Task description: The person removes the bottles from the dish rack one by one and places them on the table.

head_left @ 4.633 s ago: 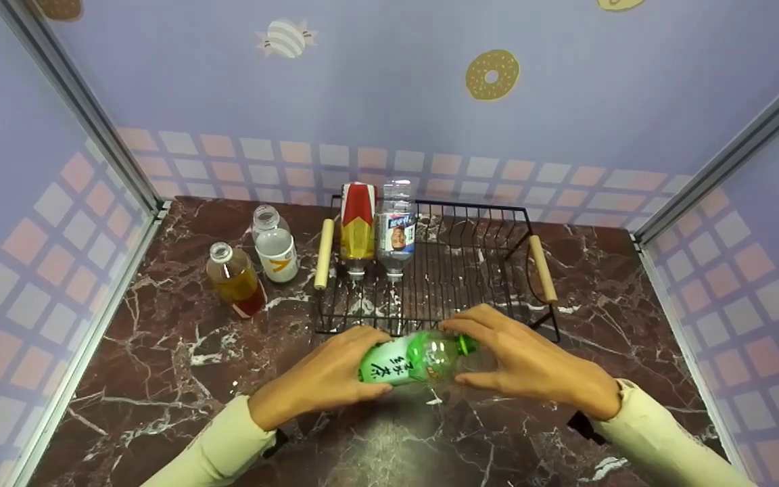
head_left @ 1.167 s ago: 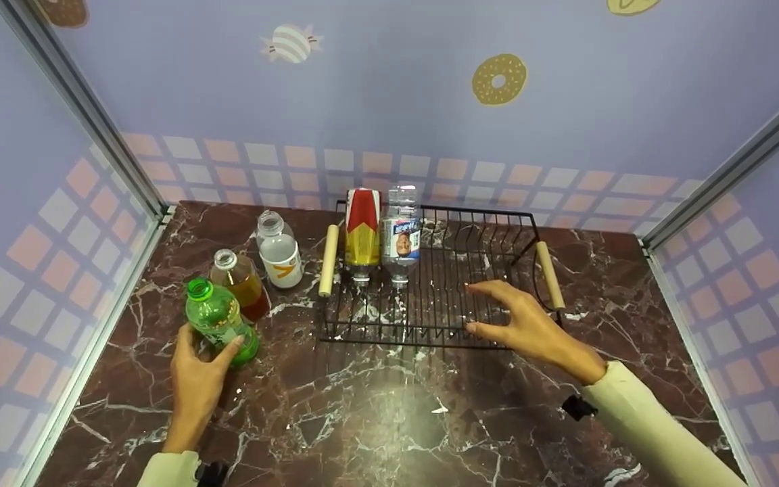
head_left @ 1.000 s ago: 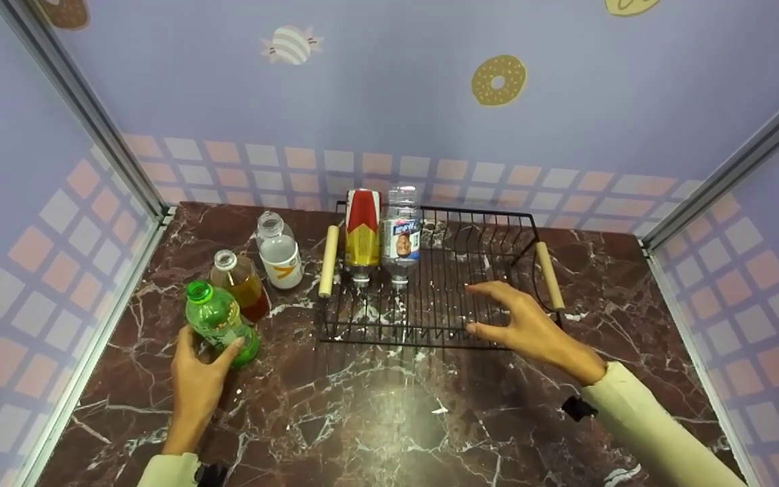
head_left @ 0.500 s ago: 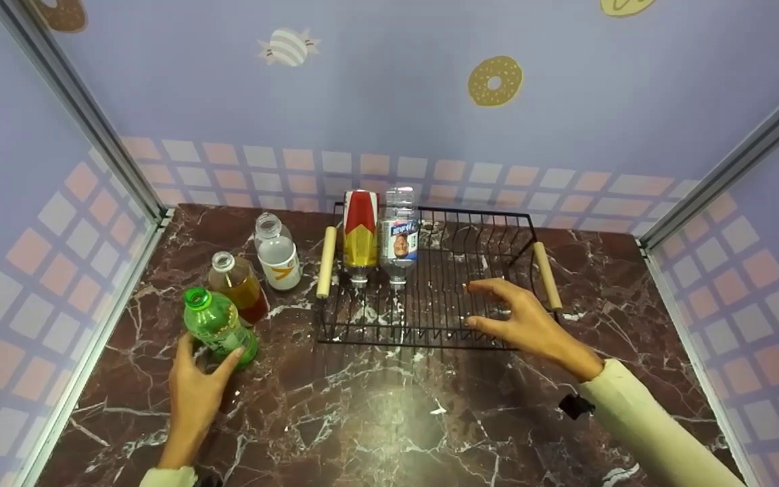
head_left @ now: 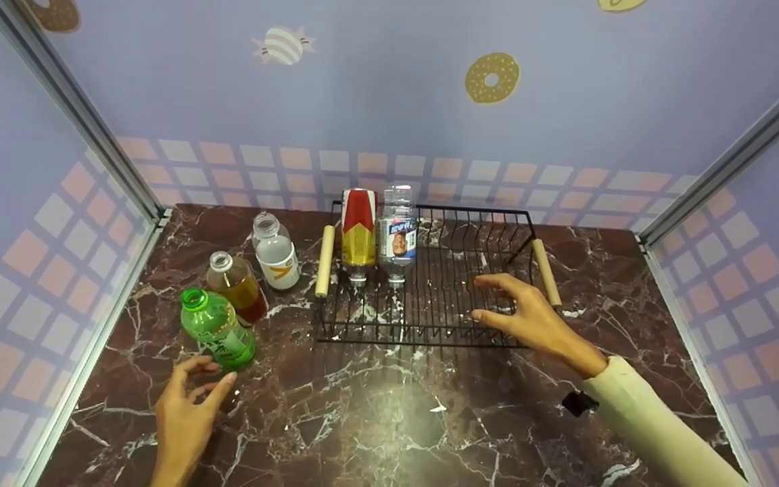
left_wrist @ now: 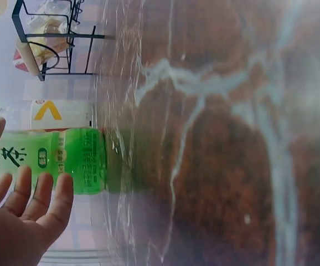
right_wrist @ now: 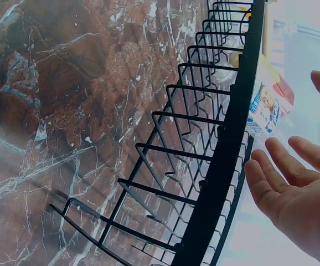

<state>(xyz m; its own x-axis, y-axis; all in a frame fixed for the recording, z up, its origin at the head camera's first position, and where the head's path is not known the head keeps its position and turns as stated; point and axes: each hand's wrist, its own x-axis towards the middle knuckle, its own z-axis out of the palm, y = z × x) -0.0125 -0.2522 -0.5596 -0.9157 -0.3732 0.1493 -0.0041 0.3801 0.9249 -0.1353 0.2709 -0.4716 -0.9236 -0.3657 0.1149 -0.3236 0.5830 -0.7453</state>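
A green plastic bottle [head_left: 220,331] without a cap stands upright at the left of the counter. Just in front of it is my left hand [head_left: 186,412], fingers loosely bent and apart from the bottle; in the left wrist view the hand [left_wrist: 24,216] is beside its label. My right hand [head_left: 531,321] hovers over the right front of a black wire rack [head_left: 457,291], thumb and fingers spread, holding nothing. In the rack, a bottle with a red and yellow label [head_left: 359,233] and a clear bottle with a blue label [head_left: 398,240] lie neck toward me.
Behind the green bottle stand an uncapped bottle of amber look [head_left: 241,287] and a clear bottle with a white label [head_left: 278,260]. The rack has wooden handles [head_left: 325,262] at its sides. Patterned walls [head_left: 389,88] enclose the marble counter [head_left: 362,419].
The green bottle went from between both hands to standing at the left. My left hand then released it and drew back toward me. The right hand moved over the rack.
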